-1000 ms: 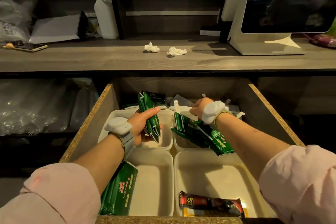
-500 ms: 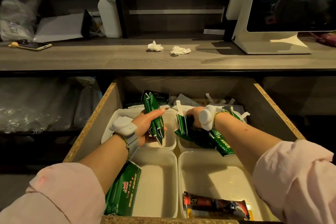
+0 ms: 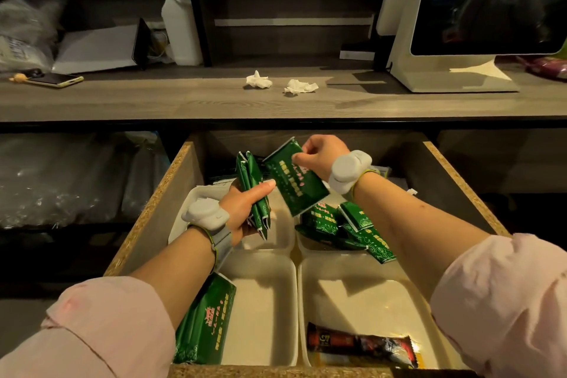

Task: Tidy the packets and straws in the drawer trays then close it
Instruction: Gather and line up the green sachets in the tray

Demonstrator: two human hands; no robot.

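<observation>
The wooden drawer (image 3: 153,202) stands pulled open with several white trays inside. My left hand (image 3: 245,209) grips an upright stack of green packets (image 3: 253,187) over the back left tray (image 3: 277,239). My right hand (image 3: 319,156) pinches the top corner of a single green packet (image 3: 294,184), lifted above the back right tray and close to the stack. More green packets (image 3: 352,227) lie loose in the back right tray. One green packet (image 3: 205,325) leans in the front left tray (image 3: 264,310). A red and black packet (image 3: 359,344) lies in the front right tray (image 3: 362,294). Straws are mostly hidden behind my right arm.
Above the drawer runs a wooden counter (image 3: 184,101) with two crumpled tissues (image 3: 280,84), a phone (image 3: 53,80) at the left and a white screen stand (image 3: 454,70) at the right. Clear plastic bags (image 3: 61,181) fill the shelf left of the drawer.
My right hand has risen out of the back right tray with one green packet and moved left toward the stack. My left hand still holds the stack in about the same place.
</observation>
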